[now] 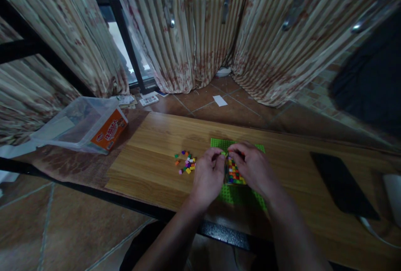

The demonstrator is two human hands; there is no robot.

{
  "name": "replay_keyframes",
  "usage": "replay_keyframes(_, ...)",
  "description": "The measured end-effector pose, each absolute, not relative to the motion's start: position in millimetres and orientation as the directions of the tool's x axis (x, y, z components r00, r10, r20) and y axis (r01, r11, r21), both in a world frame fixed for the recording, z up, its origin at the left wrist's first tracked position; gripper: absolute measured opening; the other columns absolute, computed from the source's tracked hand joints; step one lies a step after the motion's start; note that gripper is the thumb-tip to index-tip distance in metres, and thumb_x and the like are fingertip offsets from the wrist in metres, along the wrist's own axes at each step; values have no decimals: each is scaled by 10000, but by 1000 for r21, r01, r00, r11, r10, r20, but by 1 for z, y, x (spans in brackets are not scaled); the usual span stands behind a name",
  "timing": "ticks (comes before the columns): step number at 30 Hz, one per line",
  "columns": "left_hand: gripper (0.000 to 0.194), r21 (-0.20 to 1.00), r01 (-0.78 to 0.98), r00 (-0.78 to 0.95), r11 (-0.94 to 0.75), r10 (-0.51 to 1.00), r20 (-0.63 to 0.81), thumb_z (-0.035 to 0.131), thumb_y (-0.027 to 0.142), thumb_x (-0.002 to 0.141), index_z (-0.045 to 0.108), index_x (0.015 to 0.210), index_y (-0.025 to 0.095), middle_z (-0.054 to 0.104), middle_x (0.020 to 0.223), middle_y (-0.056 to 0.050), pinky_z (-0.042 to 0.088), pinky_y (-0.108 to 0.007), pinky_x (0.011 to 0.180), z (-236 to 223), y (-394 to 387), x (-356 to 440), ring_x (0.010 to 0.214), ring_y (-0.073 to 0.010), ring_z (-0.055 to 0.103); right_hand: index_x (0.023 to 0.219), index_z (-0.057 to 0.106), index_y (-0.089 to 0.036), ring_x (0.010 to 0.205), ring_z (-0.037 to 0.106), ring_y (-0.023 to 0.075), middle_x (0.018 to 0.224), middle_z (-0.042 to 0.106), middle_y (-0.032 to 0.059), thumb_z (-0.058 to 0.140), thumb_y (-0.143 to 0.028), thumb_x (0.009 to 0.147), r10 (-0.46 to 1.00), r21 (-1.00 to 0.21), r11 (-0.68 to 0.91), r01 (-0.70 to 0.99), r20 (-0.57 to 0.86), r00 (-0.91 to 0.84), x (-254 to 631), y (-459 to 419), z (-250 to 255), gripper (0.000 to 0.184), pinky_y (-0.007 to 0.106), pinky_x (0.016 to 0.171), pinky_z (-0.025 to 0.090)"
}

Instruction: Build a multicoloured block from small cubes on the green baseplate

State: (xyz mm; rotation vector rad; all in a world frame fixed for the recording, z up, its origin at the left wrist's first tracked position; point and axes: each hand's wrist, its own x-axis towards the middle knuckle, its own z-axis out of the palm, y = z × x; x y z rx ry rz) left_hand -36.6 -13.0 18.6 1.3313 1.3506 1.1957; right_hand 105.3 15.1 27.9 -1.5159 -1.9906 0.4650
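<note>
A green studded baseplate (228,195) lies on the wooden board, with a block of small multicoloured toy bricks (234,172) built on its middle. My left hand (209,172) is closed at the left side of this block, its thumb and forefinger pinched at a small yellow-green brick (223,153). Over the block's right and far part, my right hand (252,164) has its fingertips drawn together; what they hold, if anything, is hidden. Some orange-red shows beneath its fingers. Left of my left hand, several loose toy bricks (188,164) lie scattered in mixed colours.
A clear plastic bin (78,122) with an orange label stands at the far left. A black tablet-like slab (343,183) with a white cable (376,235) lies at the right, near a white object (393,195). Striped curtains (200,37) hang behind the wooden board (150,158).
</note>
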Motion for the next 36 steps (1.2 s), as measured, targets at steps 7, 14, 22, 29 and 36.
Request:
replay_keyframes(7,86,999,-30,-80,19,997,-22,609,201,863,670,910,160,702,811,-22,523,-254,719,10,-8,-35,740,-141,669,988,708,-237,1002,650,233,1040,711,67,545,-298,914,931,-672,334,661,344,-121,113,5,32,189,407,907,494)
replay_keyframes(14,109,976,-214,-76,52,995,-69,616,138,847,667,942,152,719,786,-22,546,-250,712,17,-9,-30,726,-132,681,944,735,-249,909,685,217,956,739,40,576,-364,918,922,-762,282,583,384,56,121,-6,38,198,377,835,527)
replay_keyframes(22,76,972,-234,-34,-23,999,15,623,160,847,647,920,154,730,797,-22,521,-232,721,18,-10,-30,736,-124,676,918,736,-241,892,671,205,925,737,32,608,-341,913,938,-756,318,572,337,-77,108,-9,44,163,374,827,503)
replay_keyframes(29,91,970,-241,-4,-24,1000,23,610,168,859,633,947,159,738,824,-29,541,-252,739,22,-13,-30,754,-141,696,879,726,-250,906,658,213,922,717,35,609,-325,910,927,-731,352,585,361,-106,106,-9,44,142,390,841,500)
replay_keyframes(36,118,993,-115,-159,19,987,-38,599,140,854,662,952,159,740,924,-61,561,-285,780,13,-7,-34,841,-161,695,853,729,-252,937,659,228,959,704,50,603,-360,907,912,-665,328,671,409,-40,125,-4,38,175,406,869,511)
